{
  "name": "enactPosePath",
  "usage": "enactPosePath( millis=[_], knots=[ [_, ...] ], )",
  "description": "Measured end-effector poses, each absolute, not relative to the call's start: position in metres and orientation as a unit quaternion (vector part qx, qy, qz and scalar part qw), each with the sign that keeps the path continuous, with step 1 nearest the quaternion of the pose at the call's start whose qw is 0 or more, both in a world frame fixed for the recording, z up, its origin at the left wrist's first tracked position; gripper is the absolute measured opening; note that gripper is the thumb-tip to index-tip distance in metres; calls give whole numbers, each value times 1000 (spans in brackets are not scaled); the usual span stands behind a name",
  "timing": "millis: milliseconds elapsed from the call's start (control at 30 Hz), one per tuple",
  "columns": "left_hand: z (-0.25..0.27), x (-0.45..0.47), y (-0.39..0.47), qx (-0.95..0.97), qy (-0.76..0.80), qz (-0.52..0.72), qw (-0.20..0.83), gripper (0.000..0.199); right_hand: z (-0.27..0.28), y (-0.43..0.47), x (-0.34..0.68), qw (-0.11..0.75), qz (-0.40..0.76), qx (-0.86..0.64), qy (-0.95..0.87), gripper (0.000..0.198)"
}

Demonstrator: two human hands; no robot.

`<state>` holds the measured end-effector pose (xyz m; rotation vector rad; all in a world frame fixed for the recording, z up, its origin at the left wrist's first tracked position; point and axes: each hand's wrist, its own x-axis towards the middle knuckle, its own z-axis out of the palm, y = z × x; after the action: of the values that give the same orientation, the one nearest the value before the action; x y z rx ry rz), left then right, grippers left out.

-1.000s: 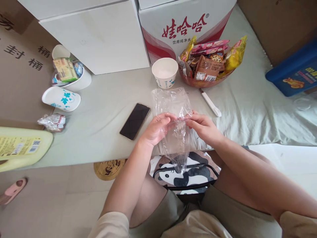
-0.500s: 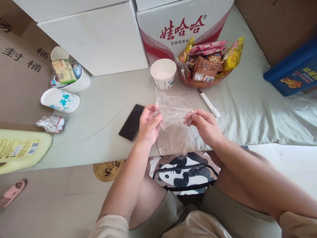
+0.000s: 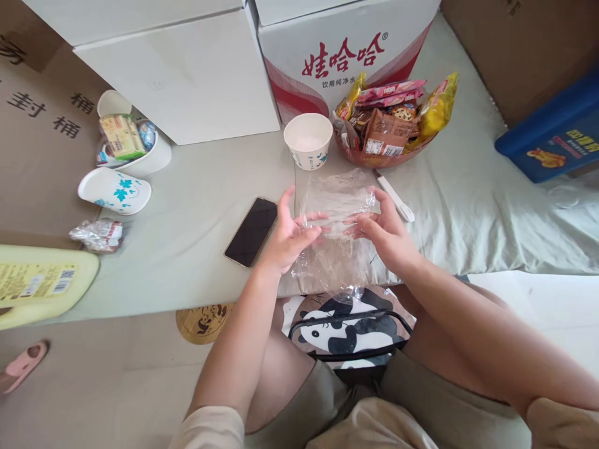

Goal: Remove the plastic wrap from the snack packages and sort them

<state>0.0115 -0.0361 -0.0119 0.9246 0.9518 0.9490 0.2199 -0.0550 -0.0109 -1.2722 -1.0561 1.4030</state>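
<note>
A crumpled, see-through plastic bag (image 3: pixel 339 202) stretches between my two hands above the cloth's front edge, its lower part hanging toward my knees. My left hand (image 3: pixel 289 240) pinches its left side between thumb and fingers, the index finger raised apart. On the other side, my right hand (image 3: pixel 386 231) grips the bag with the thumb in front and several fingers behind the film. A white paper bowl (image 3: pixel 309 142) with blue leaf prints stands just beyond the bag. Left of my left hand lies a dark phone (image 3: pixel 251 231); a white-handled cutter (image 3: pixel 395 198) lies behind my right hand.
A basket of packaged snacks (image 3: pixel 384 156) stands behind the cutter. White cartons (image 3: pixel 180 81) line the back. At left are a tipped paper cup (image 3: pixel 116 190), a small clear wrapped packet (image 3: pixel 98 235) and a yellow-green container (image 3: pixel 47 280). A blue container (image 3: pixel 552 134) is at right.
Both hands have shifted their hold on the bag, with fingers spread wider and reaching further in behind the film. The bag is now more bunched and its top sits slightly more to the right.
</note>
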Motion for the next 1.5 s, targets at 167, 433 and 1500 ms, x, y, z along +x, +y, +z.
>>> enactPosePath(
  millis=[167, 433, 1500],
  knots=[
    [-9, 7, -38, 446, 463, 376, 667, 92, -9, -57, 219, 451, 555, -528, -458, 87],
    [-21, 7, -30, 478, 466, 440, 600, 31, -14, -53, 224, 422, 502, -497, -568, 39],
    [-11, 6, -33, 390, 453, 442, 669, 73, -9, -55, 221, 405, 617, -473, -481, 75]
  ],
)
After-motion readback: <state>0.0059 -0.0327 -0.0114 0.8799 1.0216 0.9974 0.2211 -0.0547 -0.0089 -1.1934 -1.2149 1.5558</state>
